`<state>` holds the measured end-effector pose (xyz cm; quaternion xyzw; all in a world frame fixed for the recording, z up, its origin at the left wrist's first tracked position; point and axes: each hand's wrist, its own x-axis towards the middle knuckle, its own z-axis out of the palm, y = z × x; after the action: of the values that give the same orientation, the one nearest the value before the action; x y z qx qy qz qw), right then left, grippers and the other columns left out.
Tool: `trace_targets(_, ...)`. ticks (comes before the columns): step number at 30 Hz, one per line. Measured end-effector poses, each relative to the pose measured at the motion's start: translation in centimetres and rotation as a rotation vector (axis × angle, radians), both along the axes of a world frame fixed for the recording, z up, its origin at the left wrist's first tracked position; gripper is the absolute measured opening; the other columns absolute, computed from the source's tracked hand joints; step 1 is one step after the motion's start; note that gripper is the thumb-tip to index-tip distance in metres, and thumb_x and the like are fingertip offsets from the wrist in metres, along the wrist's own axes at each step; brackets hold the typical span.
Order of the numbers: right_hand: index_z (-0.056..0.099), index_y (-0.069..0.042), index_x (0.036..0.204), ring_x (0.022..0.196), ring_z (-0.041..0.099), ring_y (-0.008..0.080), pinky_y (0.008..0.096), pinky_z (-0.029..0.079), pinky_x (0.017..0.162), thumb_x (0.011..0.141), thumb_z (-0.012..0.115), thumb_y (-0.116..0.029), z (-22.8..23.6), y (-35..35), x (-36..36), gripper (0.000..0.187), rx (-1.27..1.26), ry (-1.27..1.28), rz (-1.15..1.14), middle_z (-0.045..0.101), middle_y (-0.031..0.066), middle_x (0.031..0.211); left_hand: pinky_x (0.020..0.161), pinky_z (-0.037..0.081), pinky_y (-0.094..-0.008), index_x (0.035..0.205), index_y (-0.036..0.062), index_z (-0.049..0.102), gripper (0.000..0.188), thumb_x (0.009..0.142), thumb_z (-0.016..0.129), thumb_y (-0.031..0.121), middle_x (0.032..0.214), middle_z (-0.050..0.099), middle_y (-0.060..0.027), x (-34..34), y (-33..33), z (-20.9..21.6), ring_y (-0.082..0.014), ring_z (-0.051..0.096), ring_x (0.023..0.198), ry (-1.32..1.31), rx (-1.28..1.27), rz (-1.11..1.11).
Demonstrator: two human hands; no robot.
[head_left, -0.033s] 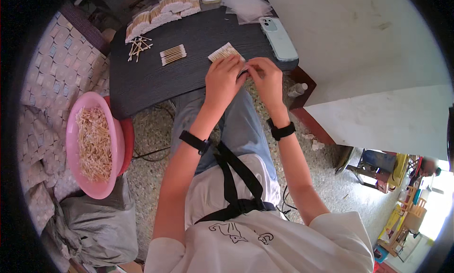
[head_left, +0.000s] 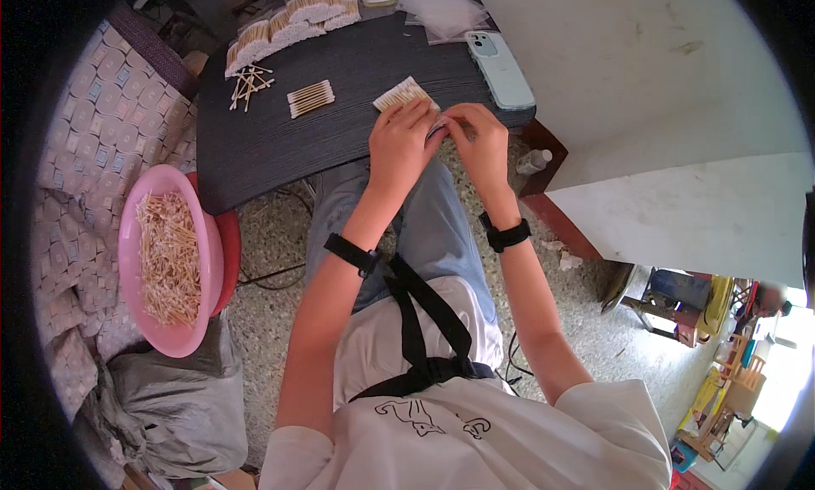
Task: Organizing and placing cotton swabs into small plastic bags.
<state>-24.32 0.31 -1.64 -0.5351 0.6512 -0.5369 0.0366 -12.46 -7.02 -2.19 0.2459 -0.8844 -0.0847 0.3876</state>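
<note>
A clear bag of cotton swabs (head_left: pixel 405 92) lies near the front edge of the dark table, right of its middle. Over its near end my left hand (head_left: pixel 397 142) is closed, with the thumb toward the bag's right edge. My right hand (head_left: pixel 480 142) pinches the bag's near right edge between thumb and fingers. The fingers partly hide that edge, and I cannot tell whether it is sealed. To the left, a flat row of cotton swabs (head_left: pixel 311 98) rests on the table, and beyond it sits a small loose pile of cotton swabs (head_left: pixel 250 86).
Filled swab bags (head_left: pixel 289 25) are stacked along the table's far left edge. Flat clear bags (head_left: pixel 441 10) and a pale phone (head_left: pixel 501 70) occupy the right side. A pink basin (head_left: pixel 206 307) full of loose swabs stands left of the table. A wall (head_left: pixel 637 74) rises at right.
</note>
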Motion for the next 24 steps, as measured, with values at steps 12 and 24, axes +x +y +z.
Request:
trace_targets(12, 0.062, 0.003, 0.084, 0.067, 0.062, 0.0235, 0.0302, 0.049, 0.060, 0.077, 0.064, 0.000, -0.1, 1.3, 0.7, 0.007, 0.020, -0.027, -0.028, 0.061, 0.0131, 0.079, 0.083, 0.047, -0.0368, 0.088, 0.0028, 0.067, 0.017, 0.074, 0.069, 0.012, 0.097, 0.066, -0.0088, -0.4, 0.0, -0.1, -0.0264, 0.062, 0.091, 0.109, 0.002, 0.021)
trace_targets(24, 0.060, 0.004, 0.082, 0.065, 0.061, 0.0224, 0.0294, 0.049, 0.060, 0.078, 0.064, 0.001, 0.8, 1.6, 1.1, 0.006, 0.032, 0.005, -0.001, 0.059, 0.0125, 0.077, 0.090, 0.040, -0.0427, 0.108, 0.0043, 0.063, 0.031, 0.078, 0.065, 0.012, 0.118, 0.059, -0.0065, -0.7, -0.3, -1.3, -0.0250, 0.051, 0.107, -0.059, -0.023, 0.113)
